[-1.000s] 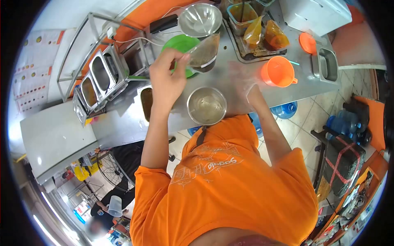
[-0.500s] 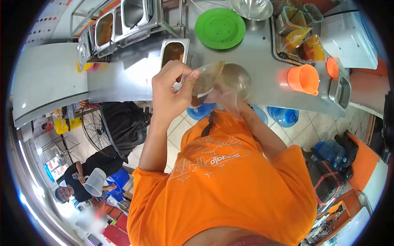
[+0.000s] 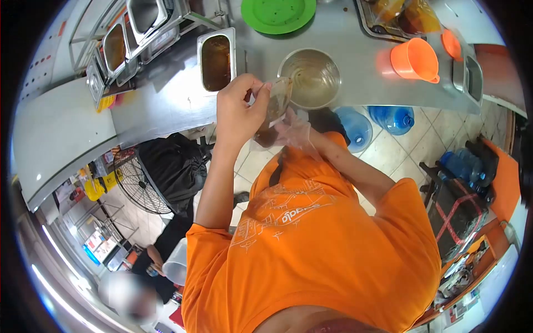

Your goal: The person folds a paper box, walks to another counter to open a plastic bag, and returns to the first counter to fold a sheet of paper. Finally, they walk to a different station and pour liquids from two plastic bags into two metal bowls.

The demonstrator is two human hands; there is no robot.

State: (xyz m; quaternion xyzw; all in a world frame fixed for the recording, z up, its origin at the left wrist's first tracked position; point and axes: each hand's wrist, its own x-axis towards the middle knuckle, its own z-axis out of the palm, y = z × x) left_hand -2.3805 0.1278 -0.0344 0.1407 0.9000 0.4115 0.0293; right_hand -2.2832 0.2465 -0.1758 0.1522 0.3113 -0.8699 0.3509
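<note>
My left hand pinches the upper edge of a clear plastic bag between thumb and fingers. Brown contents show low in the bag. My right hand, in a loose clear plastic glove, is closed around the lower side of the bag; its fingertips are partly hidden. Both hands are at the counter's front edge, close to my body. Just beyond them stands a steel bowl with a thin, cloudy residue inside. To the left is a rectangular steel pan of dark brown sauce.
A green plate, an orange jug and a tray with filled bags sit on the steel counter. Blue water bottles stand below. A fan is at left; a co-worker holds a translucent container behind.
Both hands and the bag have drawn back from over the bowl toward my body. My view has shifted, so the counter sits higher. The co-worker has come nearer.
</note>
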